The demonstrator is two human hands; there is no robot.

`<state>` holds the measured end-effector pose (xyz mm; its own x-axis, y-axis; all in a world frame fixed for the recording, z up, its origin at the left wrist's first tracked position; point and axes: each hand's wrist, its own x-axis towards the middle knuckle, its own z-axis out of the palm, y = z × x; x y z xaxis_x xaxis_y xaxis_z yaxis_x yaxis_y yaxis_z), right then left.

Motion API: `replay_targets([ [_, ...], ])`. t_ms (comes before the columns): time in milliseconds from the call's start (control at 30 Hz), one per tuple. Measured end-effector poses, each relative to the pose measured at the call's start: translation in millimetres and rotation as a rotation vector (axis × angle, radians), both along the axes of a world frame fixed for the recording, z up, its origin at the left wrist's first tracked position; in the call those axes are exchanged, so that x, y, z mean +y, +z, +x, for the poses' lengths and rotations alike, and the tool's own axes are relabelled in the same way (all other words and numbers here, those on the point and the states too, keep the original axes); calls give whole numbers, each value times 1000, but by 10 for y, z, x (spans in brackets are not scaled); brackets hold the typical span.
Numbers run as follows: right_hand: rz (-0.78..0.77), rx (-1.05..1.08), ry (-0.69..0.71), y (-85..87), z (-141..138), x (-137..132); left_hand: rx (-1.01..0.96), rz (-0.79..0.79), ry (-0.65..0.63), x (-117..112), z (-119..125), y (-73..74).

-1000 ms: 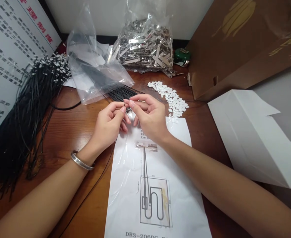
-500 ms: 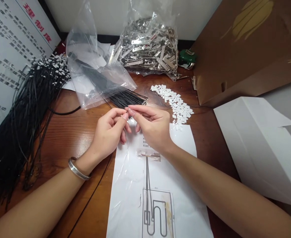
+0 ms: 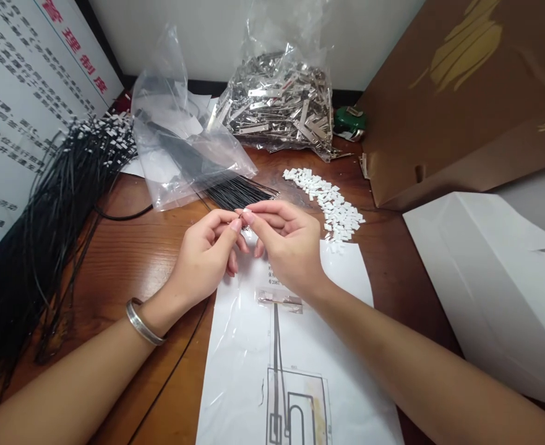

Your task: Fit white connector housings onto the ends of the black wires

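Above the top of a printed sheet point(image 3: 235, 346), my two hands meet fingertip to fingertip. My left hand point(image 3: 207, 250) pinches a thin black wire point(image 3: 170, 374), whose tail runs from under that hand toward the lower left. Thumb and forefinger of my right hand point(image 3: 288, 241) are closed against the wire's end; something small and whitish shows there, too small to tell from a fingernail. Just beyond the fingers lies a bundle of black wires point(image 3: 239, 191), partly inside a clear plastic bag point(image 3: 161, 179). Small white connector housings point(image 3: 328, 201) are spread right of my right hand.
A bag of metal strips point(image 3: 276, 102) stands at the back beside a green tape measure point(image 3: 350, 122). Black wires with white ends point(image 3: 26, 247) are heaped at left by a printed board point(image 3: 7, 123). A brown box point(image 3: 420, 111) and white folded paper point(image 3: 476, 278) flank the right.
The whole view has shifted slightly, so things sit a little lower. My hands keep their pinch at the wire's end, with only slight finger movement.
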<state>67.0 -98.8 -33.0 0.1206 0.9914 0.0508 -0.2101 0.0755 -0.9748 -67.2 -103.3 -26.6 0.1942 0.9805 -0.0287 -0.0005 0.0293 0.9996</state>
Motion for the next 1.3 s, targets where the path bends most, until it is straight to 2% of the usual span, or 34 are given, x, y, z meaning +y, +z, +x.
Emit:
replay_targets([
  [167, 37, -27, -24, -19, 7, 3, -10, 11, -47, 6, -4, 3],
  [500, 72, -24, 45, -21, 54, -8, -47, -24, -2, 8, 4, 52],
  [800, 0, -33, 25, -10, 57, -4, -75, -54, 4, 11, -4, 65],
  [1300, 23, -52, 45, -7, 55, -9, -89, -74, 26, 27, 5, 48],
])
